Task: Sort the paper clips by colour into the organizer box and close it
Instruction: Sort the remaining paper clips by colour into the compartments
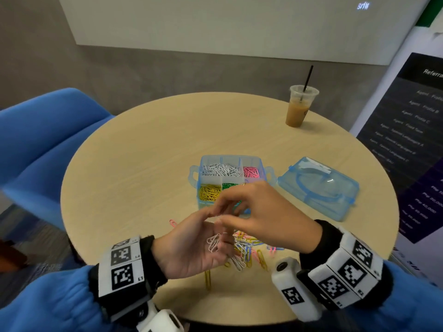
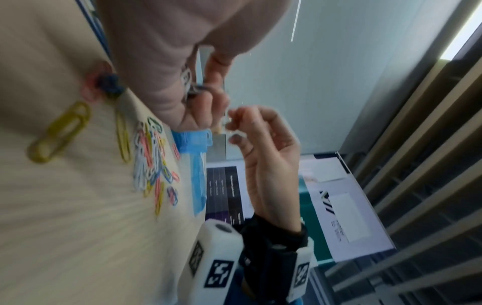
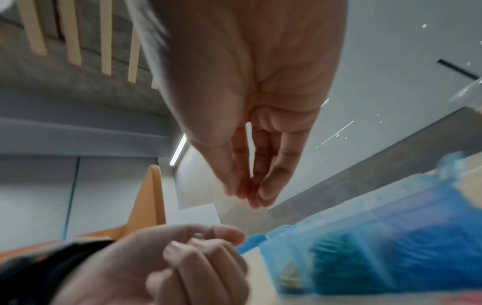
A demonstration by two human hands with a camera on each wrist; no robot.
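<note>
The open light-blue organizer box (image 1: 254,161) stands mid-table, with white (image 1: 220,169), pink (image 1: 251,172), yellow (image 1: 210,192) and green (image 1: 229,186) clips in separate compartments. Its front right is hidden behind my right hand. My left hand (image 1: 211,236) is palm up in front of the box, its fingers curled around several white paper clips (image 1: 214,243). My right hand (image 1: 219,215) hovers just above it, its fingertips pinched together on what looks like one white clip. A mixed pile of clips (image 1: 247,250) lies on the table under both hands.
The detached blue lid (image 1: 318,188) lies to the right of the box. An iced drink cup (image 1: 299,106) with a straw stands at the far right. Stray clips: yellow (image 1: 208,280) near the front edge, pink (image 1: 172,222) at left. A blue chair (image 1: 43,144) stands to the left.
</note>
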